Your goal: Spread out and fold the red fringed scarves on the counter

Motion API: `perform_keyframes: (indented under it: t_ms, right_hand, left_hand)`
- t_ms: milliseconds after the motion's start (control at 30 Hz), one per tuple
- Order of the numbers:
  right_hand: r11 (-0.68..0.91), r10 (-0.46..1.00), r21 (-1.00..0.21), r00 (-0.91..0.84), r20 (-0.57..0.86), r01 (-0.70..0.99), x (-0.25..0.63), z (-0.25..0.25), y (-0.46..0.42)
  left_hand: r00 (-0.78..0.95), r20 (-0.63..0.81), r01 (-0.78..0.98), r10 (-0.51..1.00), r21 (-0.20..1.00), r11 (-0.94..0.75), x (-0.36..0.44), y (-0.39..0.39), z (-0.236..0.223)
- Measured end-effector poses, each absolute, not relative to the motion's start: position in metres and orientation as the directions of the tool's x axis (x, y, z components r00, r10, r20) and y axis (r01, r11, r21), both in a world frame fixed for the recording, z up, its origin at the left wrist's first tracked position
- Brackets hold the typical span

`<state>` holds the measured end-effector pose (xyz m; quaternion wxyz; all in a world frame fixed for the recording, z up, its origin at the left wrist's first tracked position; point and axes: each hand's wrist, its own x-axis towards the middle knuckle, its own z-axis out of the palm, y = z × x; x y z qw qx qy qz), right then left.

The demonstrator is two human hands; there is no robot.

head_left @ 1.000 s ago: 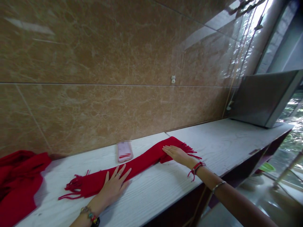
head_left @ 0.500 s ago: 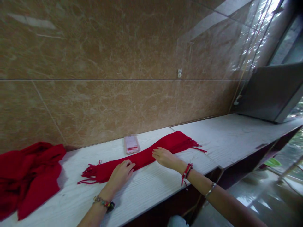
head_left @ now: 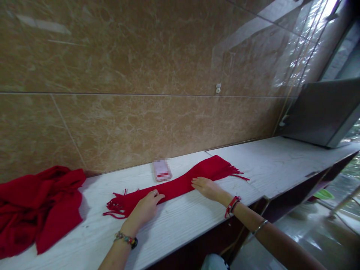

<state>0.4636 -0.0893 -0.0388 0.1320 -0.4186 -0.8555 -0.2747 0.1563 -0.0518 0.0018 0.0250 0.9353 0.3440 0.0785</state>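
A long red scarf point(head_left: 180, 187), folded into a narrow strip with fringe at both ends, lies across the white counter point(head_left: 177, 221). My left hand point(head_left: 146, 206) rests on its left half, fingers curled in at the front edge and thumb pointing right. It looks closed on the cloth, though its fingertips are partly hidden. On the middle of the strip, at the near edge, my right hand point(head_left: 206, 188) lies with fingers stretched out flat. Behind the scarf is a flat pinkish packet or phone-like item point(head_left: 161, 170), its face partly blurred.
A rumpled heap of red cloth point(head_left: 53, 210) lies at the counter's left. At the far right end stands a large grey box-like appliance point(head_left: 323, 112). Brown marbled tiles point(head_left: 126, 127) form the wall behind. Below, right, a green basin point(head_left: 323, 194) is on the floor.
My left hand has gone from spread fingers to curled ones on the scarf. My right hand has slid from the right part of the scarf toward its middle. The view has shifted slightly.
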Motion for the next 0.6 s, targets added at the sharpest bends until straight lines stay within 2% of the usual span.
perform_keyframes:
  t_ms: [100,200,400,600]
  right_hand:
    - [0.484,0.686,0.370,-0.607,0.402,0.793,0.465,-0.047,-0.088]
    - [0.475,0.717,0.321,-0.572,0.398,0.819,0.457,-0.044,-0.089]
    - [0.497,0.760,0.087,-0.482,0.435,0.863,0.404,-0.021,-0.091]
    - [0.521,0.833,-0.102,-0.478,0.279,0.848,0.359,-0.028,-0.085]
  left_hand:
    - [0.699,0.089,0.703,0.710,0.095,-0.705,0.156,-0.052,-0.004]
    - [0.670,0.105,0.729,0.735,0.095,-0.678,0.153,-0.051,-0.007]
    - [0.559,-0.050,0.822,0.828,0.160,-0.546,0.149,-0.049,-0.011]
    - [0.479,0.036,0.876,0.877,0.043,-0.480,0.148,-0.049,-0.020]
